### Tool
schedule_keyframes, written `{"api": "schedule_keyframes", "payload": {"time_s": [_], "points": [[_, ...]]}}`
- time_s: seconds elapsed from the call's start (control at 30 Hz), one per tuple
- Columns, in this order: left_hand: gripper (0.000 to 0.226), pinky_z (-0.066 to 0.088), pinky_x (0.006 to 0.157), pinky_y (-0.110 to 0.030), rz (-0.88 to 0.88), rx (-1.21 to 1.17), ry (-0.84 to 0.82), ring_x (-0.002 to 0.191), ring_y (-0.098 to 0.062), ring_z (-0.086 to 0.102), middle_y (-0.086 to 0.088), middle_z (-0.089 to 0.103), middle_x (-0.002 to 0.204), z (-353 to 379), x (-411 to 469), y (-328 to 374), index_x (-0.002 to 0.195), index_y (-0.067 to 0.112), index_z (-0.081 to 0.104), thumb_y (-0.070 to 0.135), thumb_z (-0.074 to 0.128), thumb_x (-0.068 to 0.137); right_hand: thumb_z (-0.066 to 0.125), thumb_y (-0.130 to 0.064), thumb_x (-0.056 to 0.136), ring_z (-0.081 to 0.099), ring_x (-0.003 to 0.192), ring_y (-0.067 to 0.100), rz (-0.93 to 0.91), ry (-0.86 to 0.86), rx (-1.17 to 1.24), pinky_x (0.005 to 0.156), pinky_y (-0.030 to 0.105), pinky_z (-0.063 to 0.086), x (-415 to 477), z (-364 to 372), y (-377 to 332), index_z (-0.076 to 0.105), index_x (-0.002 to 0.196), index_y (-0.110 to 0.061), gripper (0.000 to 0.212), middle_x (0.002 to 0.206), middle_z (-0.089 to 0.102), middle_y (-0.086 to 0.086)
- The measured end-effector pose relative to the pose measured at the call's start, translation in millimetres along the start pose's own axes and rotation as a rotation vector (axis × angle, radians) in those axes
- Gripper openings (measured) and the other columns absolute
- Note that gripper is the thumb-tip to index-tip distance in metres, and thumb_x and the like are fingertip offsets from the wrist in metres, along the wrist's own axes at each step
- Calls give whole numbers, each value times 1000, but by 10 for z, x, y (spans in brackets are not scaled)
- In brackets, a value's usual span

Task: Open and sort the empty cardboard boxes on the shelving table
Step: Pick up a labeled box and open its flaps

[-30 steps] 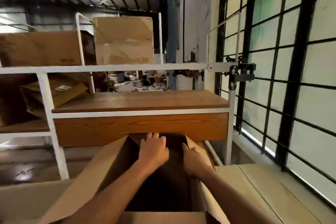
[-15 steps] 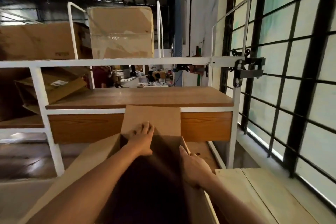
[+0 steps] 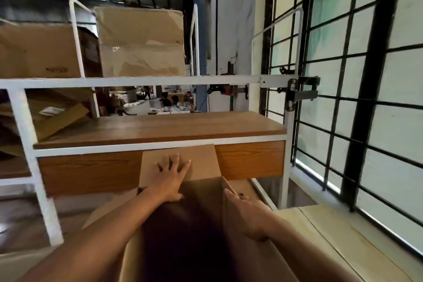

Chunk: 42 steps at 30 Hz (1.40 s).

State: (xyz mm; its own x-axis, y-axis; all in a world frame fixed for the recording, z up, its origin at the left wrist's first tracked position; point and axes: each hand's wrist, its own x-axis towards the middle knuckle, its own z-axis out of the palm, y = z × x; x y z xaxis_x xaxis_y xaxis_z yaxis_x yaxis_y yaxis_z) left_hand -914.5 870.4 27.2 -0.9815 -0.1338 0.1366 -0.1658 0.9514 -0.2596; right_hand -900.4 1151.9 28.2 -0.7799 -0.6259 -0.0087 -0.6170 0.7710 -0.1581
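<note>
Since a second ago the far flap (image 3: 180, 165) has swung up. The left hand (image 3: 170, 178) presses it flat-palmed; the right hand (image 3: 246, 215) grips the open cardboard box (image 3: 109, 217)'s right wall. Sorting onto the shelf (image 3: 160, 126) remains.

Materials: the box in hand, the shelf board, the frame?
Box: plain brown cardboard, matte, creased at the flap. Shelf board: wood or wood-look laminate, grain visible, slight sheen. Frame: likely metal tube, painted white.

box (image 3: 201, 236) interior dark, bottom cut by frame edge; right hand (image 3: 247, 217) fingertips hidden behind wall.
</note>
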Motion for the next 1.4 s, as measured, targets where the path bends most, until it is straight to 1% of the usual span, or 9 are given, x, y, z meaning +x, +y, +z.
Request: {"api": "schedule_keyframes", "payload": {"time_s": [0.13, 0.2, 0.3, 0.47, 0.83, 0.97, 1.17, 1.3, 1.4], "points": [[102, 30, 113, -53, 44, -62, -17, 144, -38, 26, -11, 19, 161, 63, -17, 9, 156, 29, 8, 58, 69, 78, 66, -16, 82, 62, 106, 32, 9, -19, -70, 88, 46, 54, 19, 9, -6, -12, 154, -33, 107, 128, 58, 18], [73, 44, 100, -40, 70, -183, -29, 127, -24, 51, -4, 52, 142, 79, -64, 30, 141, 28, 41, 56, 69, 79, 71, -20, 77, 63, 102, 30, 9, 7, -84, 82, 44, 56, 51, 22, -15, -13, 153, -34, 113, 121, 62, 14], [44, 47, 85, -34, 76, -282, -46, 111, -19, 61, 3, 66, 120, 20, -144, 65, 116, 28, 63, 51, 71, 79, 66, -25, 80, 59, 115, 31, 19, 83, -33, 86, 43, 54, 121, -17, -28, -3, 154, -31, 102, 136, 54, 12], [33, 41, 72, -29, 71, -350, -83, 107, -19, 65, 2, 71, 113, -80, -280, 188, 110, 27, 69, 42, 74, 81, 63, -17, 83, 34, 140, 42, 24, -8, -10, 106, 54, 42, 364, -45, -67, -4, 156, -28, 100, 163, 11, 16], [42, 46, 96, -45, -166, -130, -46, 115, -22, 58, 1, 61, 123, -63, -679, 11, 121, 29, 53, 44, 67, 85, 55, -15, 93, 59, 116, 30, 38, 154, 17, 92, 46, 52, 614, 83, 17, 33, 148, -33, 62, 136, 55, 7], [52, 48, 96, -40, -376, -481, -69, 115, -21, 55, 1, 56, 126, -32, -1070, -178, 130, 28, 49, 27, 71, 83, 53, -16, 94, 66, 101, 24, 46, 235, 69, 86, 43, 55, 510, 32, 15, 56, 124, -29, 33, 110, 68, 2], [51, 43, 85, -27, -387, -1070, 77, 115, -14, 56, 1, 60, 129, 47, -1564, -30, 135, 30, 48, 2, 50, 92, 55, -22, 85, 63, 82, 17, 73, 340, 204, 72, 35, 55, 173, -82, 42, 65, 96, -25, 14, 92, 67, -3], [37, 45, 79, -28, -514, -1175, 82, 123, -32, 53, -11, 58, 131, -80, -1731, -14, 135, 10, 51, 1, 43, 100, 53, -30, 87, 62, 109, 24, 26, 205, 270, 87, 40, 52, -376, -76, -141, 52, 125, -28, 39, 119, 65, 0], [29, 43, 74, -32, -557, -1153, 138, 106, -37, 62, -19, 66, 113, -63, -1689, -215, 122, 5, 62, 6, 42, 100, 56, -29, 93, 56, 116, 26, 174, 87, 264, 92, 37, 48, -813, -55, -215, 44, 140, -16, 51, 131, 58, 9]]}}
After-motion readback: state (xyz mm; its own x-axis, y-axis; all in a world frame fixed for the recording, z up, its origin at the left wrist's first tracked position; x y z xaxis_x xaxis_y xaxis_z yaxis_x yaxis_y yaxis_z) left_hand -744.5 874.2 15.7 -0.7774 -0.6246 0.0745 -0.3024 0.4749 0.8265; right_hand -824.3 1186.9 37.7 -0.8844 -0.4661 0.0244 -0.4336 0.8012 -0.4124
